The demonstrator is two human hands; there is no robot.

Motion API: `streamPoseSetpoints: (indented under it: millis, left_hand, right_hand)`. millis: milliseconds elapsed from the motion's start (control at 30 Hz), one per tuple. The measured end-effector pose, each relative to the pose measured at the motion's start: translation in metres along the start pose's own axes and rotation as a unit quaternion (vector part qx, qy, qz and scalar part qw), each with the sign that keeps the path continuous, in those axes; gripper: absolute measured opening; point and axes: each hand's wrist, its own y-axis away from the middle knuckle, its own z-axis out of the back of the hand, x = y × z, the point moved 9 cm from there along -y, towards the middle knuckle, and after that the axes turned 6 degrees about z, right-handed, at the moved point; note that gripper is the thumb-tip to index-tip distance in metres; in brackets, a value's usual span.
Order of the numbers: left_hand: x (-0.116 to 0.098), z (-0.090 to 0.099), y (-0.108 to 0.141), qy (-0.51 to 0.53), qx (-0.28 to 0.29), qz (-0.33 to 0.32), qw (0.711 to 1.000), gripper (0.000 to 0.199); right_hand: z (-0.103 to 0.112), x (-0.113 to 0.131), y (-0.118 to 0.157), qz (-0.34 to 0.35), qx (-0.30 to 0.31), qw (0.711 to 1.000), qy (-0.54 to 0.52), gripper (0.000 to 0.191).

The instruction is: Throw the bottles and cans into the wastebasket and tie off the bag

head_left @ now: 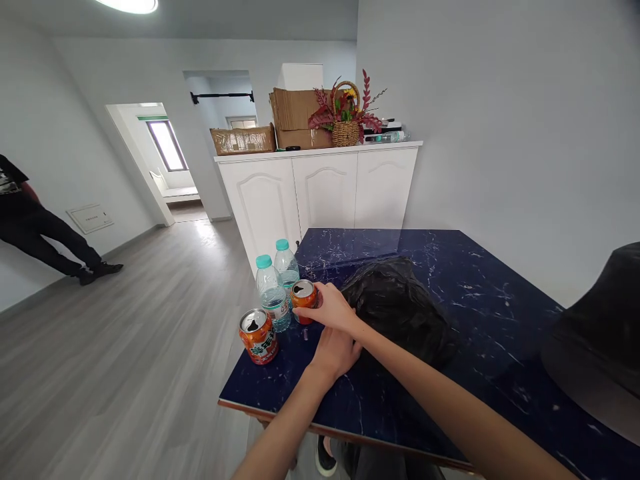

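My right hand (334,308) reaches leftward across my left wrist, its thumb and fingers closed around an open orange drink can (303,295). Below it, my left hand (334,352) is closed at the near left side of a black plastic bag (400,303), apparently gripping its edge; some of its fingers are hidden. A second open orange can (259,340) stands upright by the table's left corner. Two clear plastic bottles with teal caps, a nearer one (273,293) and a farther one (286,261), stand upright beside the held can.
The dark blue marbled table (493,313) has its left edge close to the cans. A black hat-like object (600,347) lies at the right. Behind is a white cabinet (325,190) bearing boxes and a flower basket (346,132). A person (43,227) stands far left.
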Motion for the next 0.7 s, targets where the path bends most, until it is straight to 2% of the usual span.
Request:
streamPoseSetpoints:
  millis: [200,333,400,467,533,567,633,700]
  left_hand:
    - [0.0,0.001,0.001,0.007,-0.012,-0.012,1.0,0.059]
    - [-0.001,0.003,0.001,0.006,-0.032,-0.024,0.999,0.052]
    - [-0.004,0.007,0.001,0.006,-0.047,-0.034,0.998,0.051]
    - [-0.008,0.012,0.002,0.004,-0.066,-0.042,0.997,0.054]
    - [-0.012,0.02,0.002,0.003,-0.089,-0.045,0.995,0.059]
    - [-0.015,0.025,0.003,0.001,-0.104,-0.047,0.994,0.06]
    - [-0.023,0.037,0.006,-0.003,-0.139,-0.056,0.989,0.062]
    - [-0.032,0.051,0.011,-0.005,-0.175,-0.073,0.982,0.06]
  right_hand:
    - [-0.005,-0.004,-0.006,-0.019,0.004,1.0,0.022,0.056]
    - [0.009,0.003,0.007,-0.018,0.006,0.999,0.031,0.068]
    - [0.031,0.011,0.018,0.007,-0.008,0.998,0.055,0.073]
    - [0.065,0.022,0.033,0.06,-0.045,0.989,0.124,0.06]
    - [0.105,0.03,0.052,0.108,-0.102,0.962,0.229,0.046]
    - [0.125,0.029,0.063,0.11,-0.131,0.945,0.278,0.045]
    - [0.163,0.013,0.084,0.066,-0.174,0.913,0.364,0.054]
    - [0.191,-0.012,0.105,-0.008,-0.176,0.892,0.415,0.066]
